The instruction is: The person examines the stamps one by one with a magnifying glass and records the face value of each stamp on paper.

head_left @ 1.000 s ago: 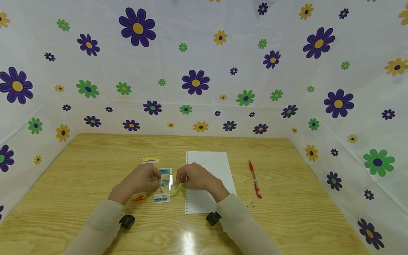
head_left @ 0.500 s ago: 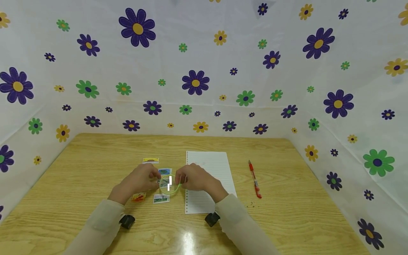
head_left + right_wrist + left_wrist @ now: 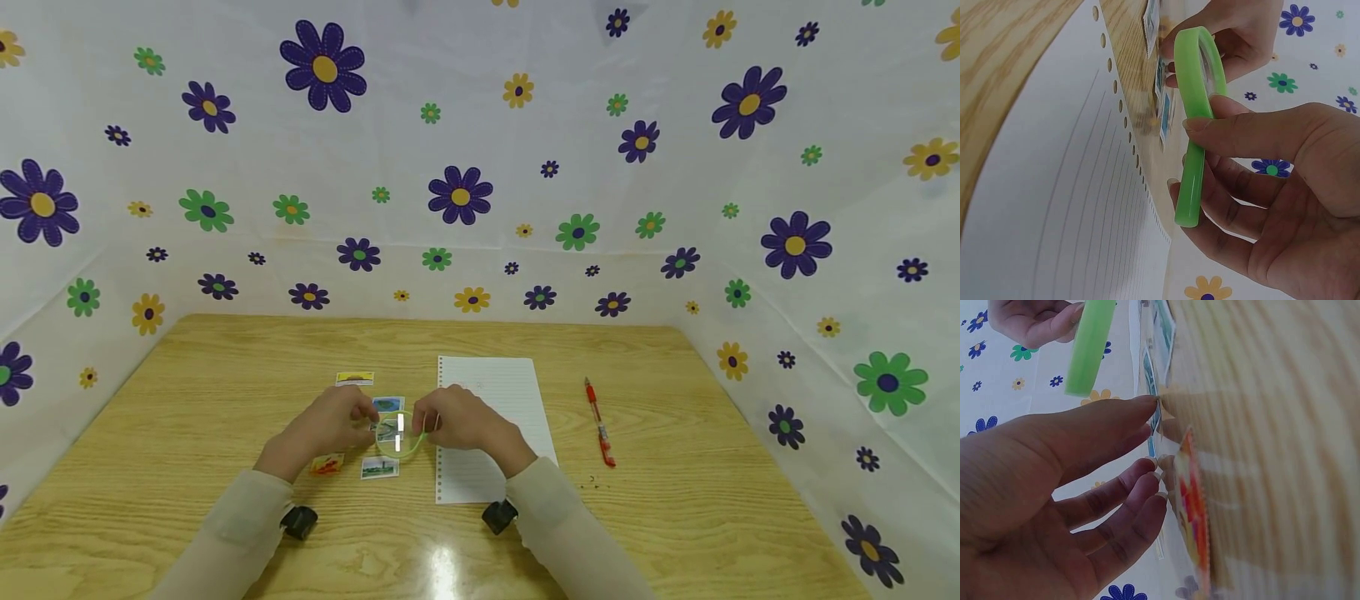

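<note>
My right hand [image 3: 461,418] grips the handle of a light green magnifying glass [image 3: 1192,181], thumb on one side and fingers on the other. Its round lens hovers over a small stamp [image 3: 387,431] in the head view. At that stamp's left edge, my left hand [image 3: 327,427] rests with loosely bent fingers; the thumb tip [image 3: 1150,403] overlaps the stamp in the left wrist view. A blue stamp [image 3: 388,404] lies just beyond, and a green landscape stamp [image 3: 380,467] nearer. The red and yellow stamp [image 3: 1192,512] lies beside the left fingertips, partly under that hand in the head view.
A yellow stamp [image 3: 355,378] lies farther back. Lined paper with punched holes [image 3: 510,392] sits beneath and beyond my right hand. To its right are a red pen [image 3: 599,425] and small dark crumbs [image 3: 592,481]. A flowered white cloth [image 3: 480,150] encloses the wooden table [image 3: 225,375].
The magnifying glass and right hand have shifted very slightly left since a second ago, and have stayed steady for the last half second. The left hand and stamps look unmoved.
</note>
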`<state>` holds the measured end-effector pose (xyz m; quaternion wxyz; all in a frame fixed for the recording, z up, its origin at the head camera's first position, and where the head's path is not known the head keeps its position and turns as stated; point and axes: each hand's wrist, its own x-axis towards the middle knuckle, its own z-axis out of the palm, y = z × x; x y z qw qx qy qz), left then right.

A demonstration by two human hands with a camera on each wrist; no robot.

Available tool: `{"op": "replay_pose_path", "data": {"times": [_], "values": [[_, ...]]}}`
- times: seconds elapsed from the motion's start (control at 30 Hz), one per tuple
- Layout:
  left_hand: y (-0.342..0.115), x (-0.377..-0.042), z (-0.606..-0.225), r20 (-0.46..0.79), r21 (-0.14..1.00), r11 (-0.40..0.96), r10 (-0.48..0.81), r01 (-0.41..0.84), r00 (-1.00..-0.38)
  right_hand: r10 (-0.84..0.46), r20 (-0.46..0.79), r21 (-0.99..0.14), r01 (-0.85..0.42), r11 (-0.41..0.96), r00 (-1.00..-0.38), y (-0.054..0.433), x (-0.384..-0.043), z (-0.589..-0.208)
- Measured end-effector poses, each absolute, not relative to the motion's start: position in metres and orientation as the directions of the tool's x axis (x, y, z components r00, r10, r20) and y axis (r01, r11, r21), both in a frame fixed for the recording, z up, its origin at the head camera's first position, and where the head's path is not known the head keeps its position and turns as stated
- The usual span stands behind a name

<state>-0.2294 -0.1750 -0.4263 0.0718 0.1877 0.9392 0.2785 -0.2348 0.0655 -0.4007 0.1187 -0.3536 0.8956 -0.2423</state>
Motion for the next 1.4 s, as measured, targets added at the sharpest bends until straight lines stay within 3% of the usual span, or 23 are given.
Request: {"op": "replay_pose_path", "data": {"times": [0.63,1.4], "values": [[-0.174,-0.23,-0.426,-0.037,0.567,0.762,0.403,0.313,-0.914,-0.695,-0.006,-0.529,-0.588,0.612,-0.719,0.082,-0.239,-0.396],[-0.174,-0.229,-0.427,-0.042,0.556,0.777,0.381,0.296,-0.924,-0.61,0.04,-0.538,-0.531,0.655,-0.792,0.156,-0.248,-0.39]]}}
